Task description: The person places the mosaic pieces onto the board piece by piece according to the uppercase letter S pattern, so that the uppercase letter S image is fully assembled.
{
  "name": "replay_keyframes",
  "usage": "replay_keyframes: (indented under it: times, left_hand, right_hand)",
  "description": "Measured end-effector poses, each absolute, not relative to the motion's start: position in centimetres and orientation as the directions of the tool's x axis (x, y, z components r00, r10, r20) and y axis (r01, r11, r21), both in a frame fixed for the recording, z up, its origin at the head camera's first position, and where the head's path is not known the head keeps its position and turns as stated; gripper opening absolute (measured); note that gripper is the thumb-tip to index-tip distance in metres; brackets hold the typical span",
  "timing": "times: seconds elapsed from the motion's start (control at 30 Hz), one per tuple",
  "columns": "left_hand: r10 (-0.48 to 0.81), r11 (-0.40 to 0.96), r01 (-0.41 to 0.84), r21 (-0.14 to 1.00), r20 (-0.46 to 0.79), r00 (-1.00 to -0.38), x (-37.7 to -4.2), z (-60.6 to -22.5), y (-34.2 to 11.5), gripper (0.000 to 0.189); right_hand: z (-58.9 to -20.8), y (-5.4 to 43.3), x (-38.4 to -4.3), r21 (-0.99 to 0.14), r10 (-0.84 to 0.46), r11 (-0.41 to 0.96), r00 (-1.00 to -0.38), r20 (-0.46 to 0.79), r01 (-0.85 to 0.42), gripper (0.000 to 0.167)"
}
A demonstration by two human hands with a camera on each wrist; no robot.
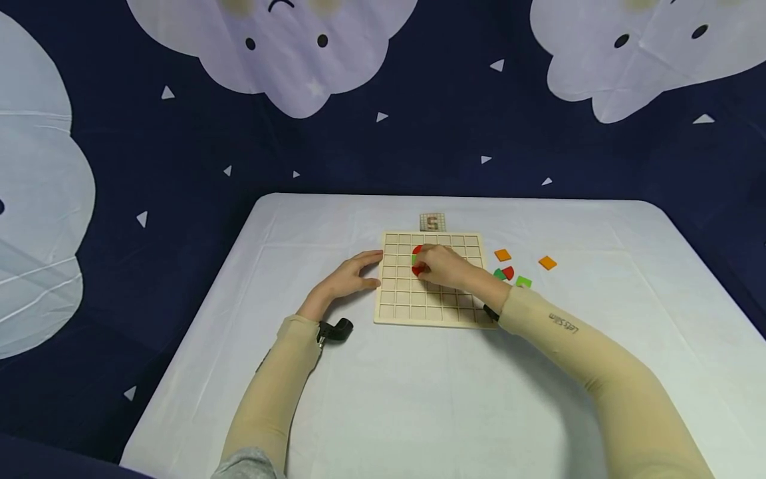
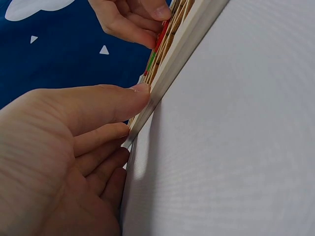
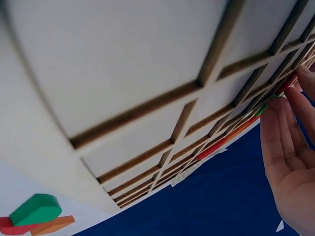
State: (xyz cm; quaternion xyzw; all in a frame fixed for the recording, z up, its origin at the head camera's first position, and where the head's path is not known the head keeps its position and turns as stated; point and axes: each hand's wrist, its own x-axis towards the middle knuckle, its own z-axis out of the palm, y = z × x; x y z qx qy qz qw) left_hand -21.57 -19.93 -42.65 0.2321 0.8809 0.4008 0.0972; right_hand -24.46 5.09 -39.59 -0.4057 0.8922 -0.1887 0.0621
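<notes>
Reaching over the grid board (image 1: 395, 310): the right hand (image 1: 451, 267), its fingers angled down at the cells left of the middle.
Right grip: drawn nearly together, thumb and fingers pinching a red piece (image 1: 415, 271); how firmly they hold it cannot be told.
Pinched piece: at the board's surface, left of the middle; whether it sits fully in a cell is hidden by the fingers.
Left hand (image 1: 341, 279): thumb and fingers loosely extended and spread, tips at the board's left edge, with no piece in its grip.
Other pieces on the board: a second red piece (image 1: 417, 249) farther from the person and a green piece (image 1: 413, 259) between the two reds; an orange piece (image 3: 241, 129) shows in the right wrist view.
Pattern card (image 1: 432, 221): just beyond the board's far edge, bearing a brown figure like a 5 or an S.
Loose pieces right of the board: two orange squares (image 1: 503, 255), a dark green piece (image 1: 499, 274) beside a red rounded one (image 1: 508, 273), and a light green square (image 1: 523, 282) nearer the right forearm.
Worktop (image 1: 449, 406): white-covered, with the board flat on it.
Sleeves: beige on both forearms, dark lettering on the right one.
</notes>
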Motion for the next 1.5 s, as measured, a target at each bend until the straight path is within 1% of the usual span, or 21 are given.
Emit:
replay_keyframes:
  times: [0.53,0.83,1.5]
  left_hand:
    - [0.482,0.583,0.326,0.745,0.006,-0.876,-21.62,-42.68,-19.93,0.065]
    - [0.471,0.589,0.318,0.743,0.004,-0.882,-21.74,-42.61,-19.93,0.065]
    - [0.473,0.593,0.322,0.738,0.005,-0.881,-21.66,-42.74,-19.79,0.065]
  right_hand:
    - [-39.46,4.74,-24.2,-0.37,-0.722,0.64,-0.692,0.011,-0.674,0.02]
    - [-39.51,4.88,-24.48,-0.388,-0.695,0.661,-0.719,0.003,-0.642,0.016]
    - [-39.54,4.92,-24.37,-0.407,-0.687,0.664,-0.727,-0.002,-0.627,0.015]
